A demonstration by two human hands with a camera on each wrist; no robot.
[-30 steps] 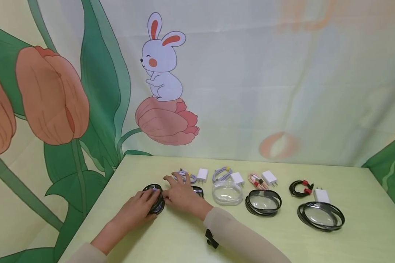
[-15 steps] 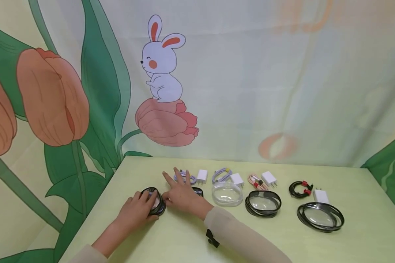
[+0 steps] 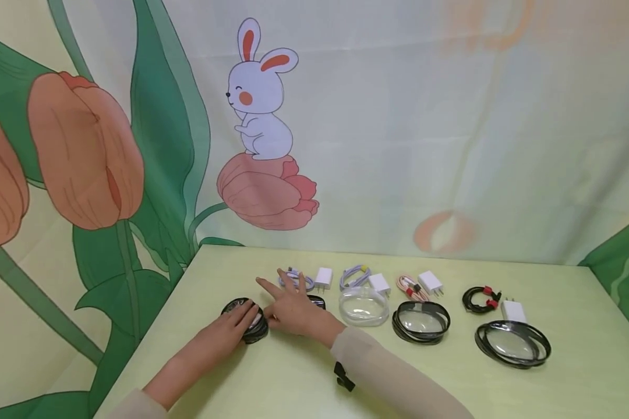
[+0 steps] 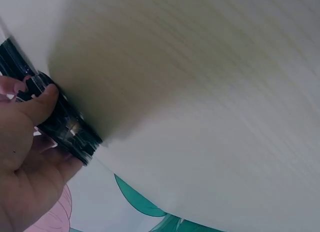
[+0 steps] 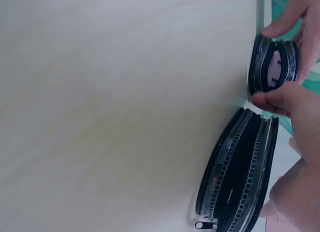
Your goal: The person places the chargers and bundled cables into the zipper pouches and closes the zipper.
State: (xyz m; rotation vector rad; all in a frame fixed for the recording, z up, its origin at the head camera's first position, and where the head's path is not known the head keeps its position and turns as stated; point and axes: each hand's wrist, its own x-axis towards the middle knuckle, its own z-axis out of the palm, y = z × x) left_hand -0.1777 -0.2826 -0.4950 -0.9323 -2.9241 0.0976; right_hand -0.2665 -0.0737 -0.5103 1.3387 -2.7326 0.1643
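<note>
At the table's left my left hand grips a small clear pouch with black edging, fingers across its top and thumb on the near side. In the right wrist view that pouch gapes, and a pale charger plug with dark prongs shows inside. My right hand pinches the pouch's edge between thumb and forefinger, its other fingers spread out. Partly behind the right hand stands another black-edged pouch, its zipper pull hanging at one end.
Several unzipped clear pouches stand to the right: one white-edged, two black-edged, such as the wide one. Behind them lie white charger plugs and coiled cables: purple, pink, black. A printed curtain hangs behind.
The pouch in my left hand has shifted slightly right and tilted a little. My left fingers have flattened over its top, and my right hand has moved slightly right with it.
</note>
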